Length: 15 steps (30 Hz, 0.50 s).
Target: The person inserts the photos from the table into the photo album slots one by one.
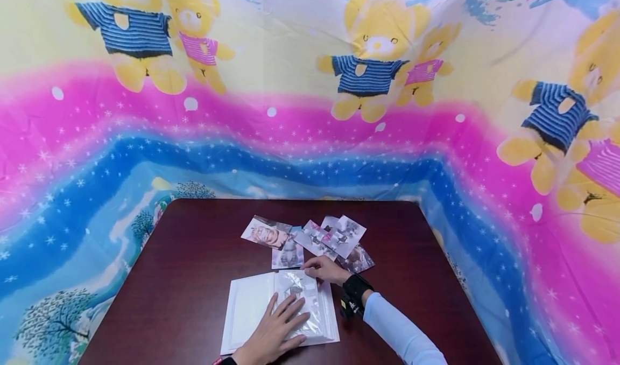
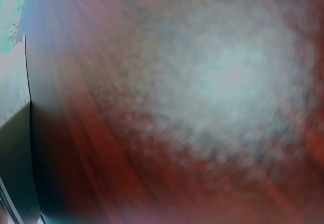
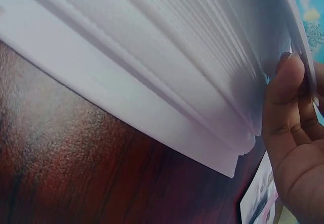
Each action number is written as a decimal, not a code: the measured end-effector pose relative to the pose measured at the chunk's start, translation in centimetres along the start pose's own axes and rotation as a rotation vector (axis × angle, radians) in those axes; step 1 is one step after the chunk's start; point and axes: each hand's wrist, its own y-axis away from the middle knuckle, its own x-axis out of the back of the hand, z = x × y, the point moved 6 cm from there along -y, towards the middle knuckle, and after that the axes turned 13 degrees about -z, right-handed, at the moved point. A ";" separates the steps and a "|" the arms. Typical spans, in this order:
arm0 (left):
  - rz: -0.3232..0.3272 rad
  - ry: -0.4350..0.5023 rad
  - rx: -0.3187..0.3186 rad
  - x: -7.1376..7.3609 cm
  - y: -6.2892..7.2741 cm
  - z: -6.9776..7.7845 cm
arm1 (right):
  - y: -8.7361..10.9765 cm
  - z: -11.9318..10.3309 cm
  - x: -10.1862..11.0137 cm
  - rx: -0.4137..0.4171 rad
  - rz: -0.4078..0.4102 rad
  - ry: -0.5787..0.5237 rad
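Observation:
A white photo album [image 1: 247, 311] lies spread on the table, its right side a stack of clear-sleeved pages. The top album page [image 1: 312, 317] holds a pale picture behind shiny plastic. Across that page rests my left hand [image 1: 277, 328], fingers straight and spread. At the page's upper right corner, my right hand [image 1: 328, 271] pinches the edge. The right wrist view shows the thumb [image 3: 289, 82] against the lifted page, above the other white leaves [image 3: 167, 57]. Only the album's edge [image 2: 14, 107] shows in the left wrist view; the left hand is outside it.
Beyond the album lie several loose photos: an overlapping pair with a pinkish photo [image 1: 266, 233] on the left, and a pile topped by a pale photo [image 1: 345, 236] on the right. The dark wooden table [image 1: 169, 279] meets a patterned cloth backdrop [image 1: 290, 128].

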 end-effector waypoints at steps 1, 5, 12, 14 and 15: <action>0.000 0.000 -0.001 0.0 0.0 0.0 | 0.0 0.0 0.0 -0.003 0.000 0.002; -0.002 -0.007 -0.005 -0.1 0.1 -0.1 | -0.2 0.1 0.0 0.000 -0.007 0.003; -0.004 -0.021 -0.002 -0.3 0.1 -0.1 | -0.2 0.1 -0.2 0.064 -0.004 -0.033; -0.001 -0.015 0.001 -0.3 0.1 -0.1 | -0.1 0.1 -0.2 0.083 0.022 -0.025; 0.003 -0.010 0.007 -0.2 0.0 -0.1 | 0.0 0.1 -0.3 0.084 0.038 -0.023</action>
